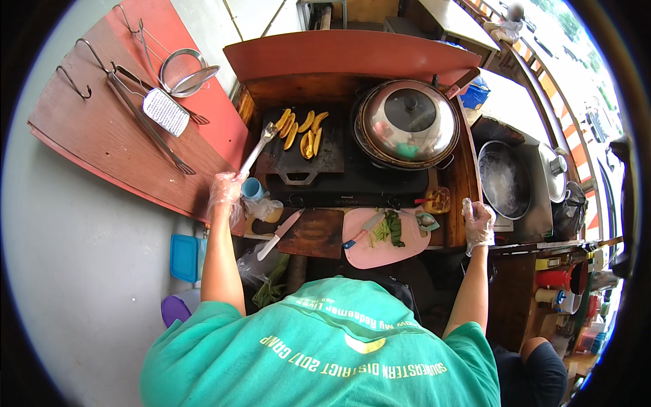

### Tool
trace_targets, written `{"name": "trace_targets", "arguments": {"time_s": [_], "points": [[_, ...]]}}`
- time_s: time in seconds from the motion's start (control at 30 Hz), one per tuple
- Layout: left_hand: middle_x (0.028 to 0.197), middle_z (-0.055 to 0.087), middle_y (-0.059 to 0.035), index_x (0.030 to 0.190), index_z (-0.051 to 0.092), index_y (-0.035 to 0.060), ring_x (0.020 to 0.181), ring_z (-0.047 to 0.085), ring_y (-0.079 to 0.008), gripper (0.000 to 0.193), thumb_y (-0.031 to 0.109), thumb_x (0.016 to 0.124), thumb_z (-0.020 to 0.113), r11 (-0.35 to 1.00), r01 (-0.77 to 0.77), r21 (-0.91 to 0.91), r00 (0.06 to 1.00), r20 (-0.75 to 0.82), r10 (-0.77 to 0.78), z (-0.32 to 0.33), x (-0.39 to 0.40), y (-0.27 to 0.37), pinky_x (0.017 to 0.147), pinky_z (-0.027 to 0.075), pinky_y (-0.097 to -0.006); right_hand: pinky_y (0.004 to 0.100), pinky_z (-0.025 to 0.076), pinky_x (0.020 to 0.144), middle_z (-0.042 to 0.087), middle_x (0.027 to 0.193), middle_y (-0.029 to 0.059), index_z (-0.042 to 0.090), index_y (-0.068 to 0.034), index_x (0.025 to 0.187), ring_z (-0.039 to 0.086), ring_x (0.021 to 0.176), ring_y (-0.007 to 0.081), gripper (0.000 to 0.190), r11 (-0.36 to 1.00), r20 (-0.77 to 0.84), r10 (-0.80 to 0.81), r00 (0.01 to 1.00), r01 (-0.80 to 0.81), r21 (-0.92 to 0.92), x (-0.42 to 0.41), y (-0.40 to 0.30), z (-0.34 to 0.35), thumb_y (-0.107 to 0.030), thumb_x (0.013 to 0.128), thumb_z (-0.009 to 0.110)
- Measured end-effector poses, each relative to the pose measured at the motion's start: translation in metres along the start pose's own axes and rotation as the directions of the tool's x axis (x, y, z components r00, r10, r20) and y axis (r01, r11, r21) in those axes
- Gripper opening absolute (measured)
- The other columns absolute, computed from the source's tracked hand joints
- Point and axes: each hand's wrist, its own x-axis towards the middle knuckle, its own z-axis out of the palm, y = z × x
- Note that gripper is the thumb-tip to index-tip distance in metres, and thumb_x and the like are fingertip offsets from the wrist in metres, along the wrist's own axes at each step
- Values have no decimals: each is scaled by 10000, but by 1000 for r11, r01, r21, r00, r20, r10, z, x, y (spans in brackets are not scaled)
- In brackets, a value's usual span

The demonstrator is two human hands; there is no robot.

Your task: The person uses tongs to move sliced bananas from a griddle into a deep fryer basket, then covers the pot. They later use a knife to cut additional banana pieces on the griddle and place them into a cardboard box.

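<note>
My left hand, in a clear plastic glove, grips a long pale utensil, apparently tongs. Its tip reaches the left end of several browned banana slices. The slices lie on a dark griddle plate over a black gas stove. My right hand, gloved too, is at the wooden side panel of the stove box with its fingers curled. Whether it grips the panel's edge I cannot tell. A light blue cup stands beside my left hand.
A large lidded pan occupies the right burner. In front lie a white-handled knife, a dark wooden board and a pink cutting board with another knife and cut greens. A pot stands right; utensils hang left.
</note>
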Motion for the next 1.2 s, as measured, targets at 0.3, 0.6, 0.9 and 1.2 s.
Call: {"name": "trace_targets", "arguments": {"time_s": [0.3,0.6,0.9,1.2], "points": [[684,654,-40,917,713,76,472,506,-81,344,399,967,819,691,531,-491,841,406,-357,10,-16,22,404,356,-239,431,477,646,645,674,117,684,-39,758,603,636,287,373,1000,16,8,1000,-9,19,0,-2,0,-324,973,789],[675,654,-27,971,800,-1,527,521,-91,212,210,973,800,843,286,-455,953,226,-202,12,-21,15,484,397,-305,429,490,674,652,690,118,697,-49,771,620,669,287,342,1000,30,22,999,-22,6,0,-4,0,-312,972,781],[698,617,0,999,782,-46,574,545,-81,190,143,977,789,994,105,-30,987,124,-101,-29,-35,25,536,445,-277,426,508,712,676,726,119,701,-50,781,652,706,300,310,999,44,32,999,-32,-3,0,-2,0,-288,964,776],[785,718,-188,974,814,27,677,653,-293,307,332,956,787,996,46,-76,990,134,-36,-23,-33,21,664,513,-441,428,495,696,667,717,117,693,-57,767,637,689,298,294,999,54,38,998,-36,-26,1,-1,0,-272,947,780]]}}
